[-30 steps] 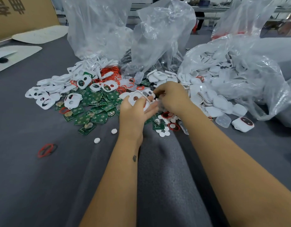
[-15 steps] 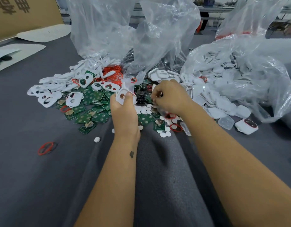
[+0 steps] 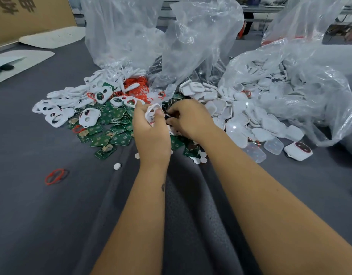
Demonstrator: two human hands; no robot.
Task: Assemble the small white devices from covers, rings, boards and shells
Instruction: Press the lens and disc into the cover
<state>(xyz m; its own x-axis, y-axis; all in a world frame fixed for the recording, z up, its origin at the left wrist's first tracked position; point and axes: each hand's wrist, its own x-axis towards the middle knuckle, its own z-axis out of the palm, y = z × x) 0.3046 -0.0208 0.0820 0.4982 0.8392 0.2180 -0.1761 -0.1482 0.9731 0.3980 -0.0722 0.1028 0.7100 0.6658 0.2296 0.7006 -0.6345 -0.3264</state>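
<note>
Many parts (image 3: 111, 124) strewn, grey cloth table (image 3: 52, 215), plastic bags (image 3: 127, 30)

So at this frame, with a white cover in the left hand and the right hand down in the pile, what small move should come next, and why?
Probably lift the right hand from the pile and bring its small dark part to the white cover that the left hand grips. The cover's openings look empty, and the right fingers seem pinched on something dark, though what exactly is unclear.
</note>
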